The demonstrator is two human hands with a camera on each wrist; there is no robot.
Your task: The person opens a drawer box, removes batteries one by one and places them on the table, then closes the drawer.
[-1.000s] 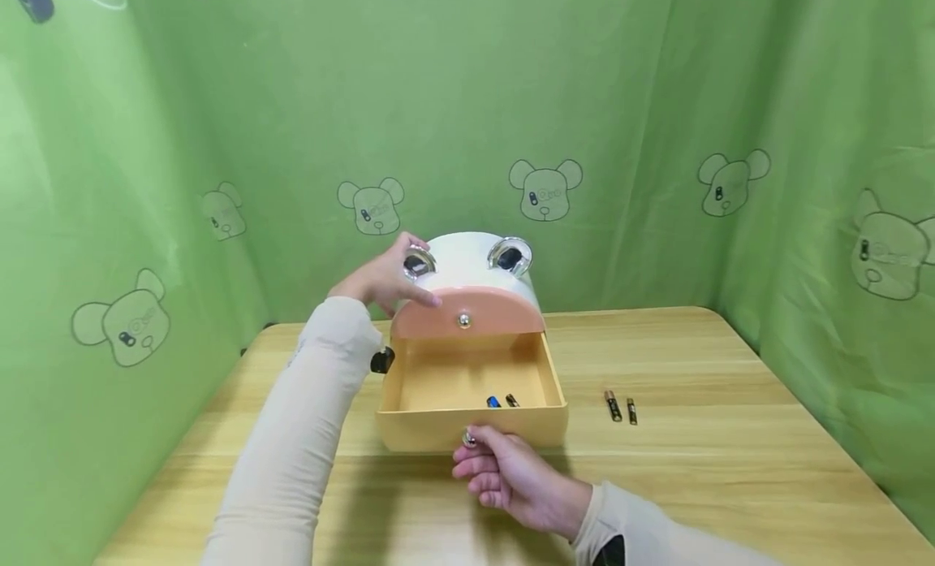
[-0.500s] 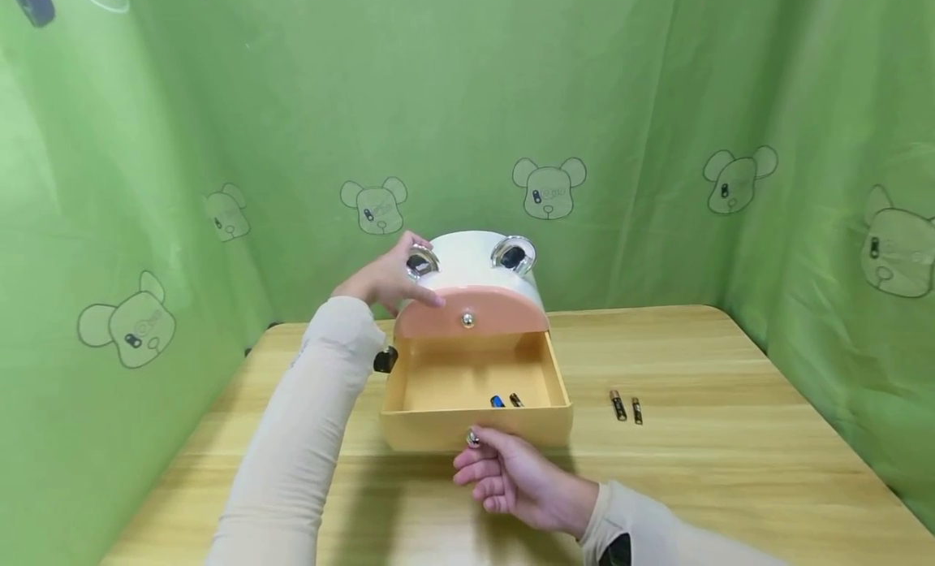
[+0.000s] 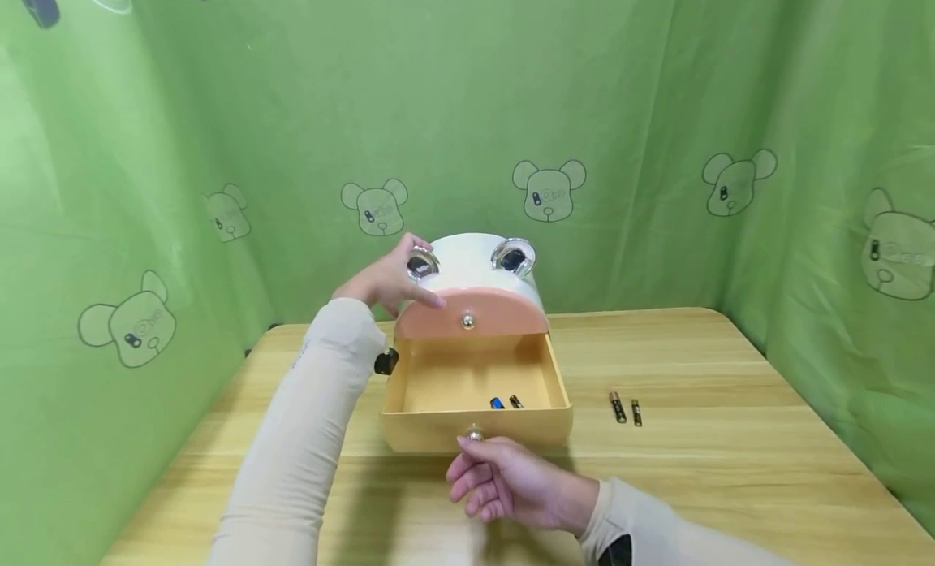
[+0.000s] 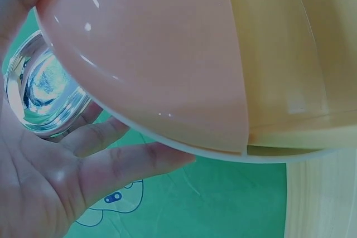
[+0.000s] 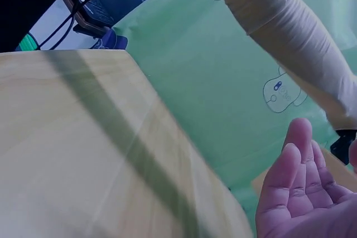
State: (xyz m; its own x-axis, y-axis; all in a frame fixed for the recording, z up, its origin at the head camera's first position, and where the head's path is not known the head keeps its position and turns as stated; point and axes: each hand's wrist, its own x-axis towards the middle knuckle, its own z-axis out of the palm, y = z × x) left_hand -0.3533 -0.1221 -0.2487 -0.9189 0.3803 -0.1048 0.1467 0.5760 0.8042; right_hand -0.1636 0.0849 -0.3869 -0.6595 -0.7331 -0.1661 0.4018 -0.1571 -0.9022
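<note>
A white frog-shaped drawer box (image 3: pixel 467 253) stands on the table, with silver-rimmed eyes on top and a pink upper drawer (image 3: pixel 497 310). My left hand (image 3: pixel 383 278) grips its upper left side, thumb on the pink front and fingers around the eye (image 4: pixel 47 85). Below, the yellow lower drawer (image 3: pixel 424 430) is pulled out. A blue battery (image 3: pixel 497 403) and a dark battery (image 3: pixel 516 402) lie inside near its front wall, partly hidden. My right hand (image 3: pixel 514 481) is just below the drawer's silver knob (image 3: pixel 475 435), fingers loosely bent; in the right wrist view nothing shows between them.
Two dark batteries, a thicker one (image 3: pixel 617 407) and a thinner one (image 3: pixel 637 412), lie on the wooden table (image 3: pixel 701 468) right of the box. Green curtains (image 3: pixel 453 103) with bear-head prints enclose the table's back and sides.
My right thumb and fingers have slid off the knob, slightly down and left, leaving it uncovered. The left hand keeps its grip, and the drawer stays out.
</note>
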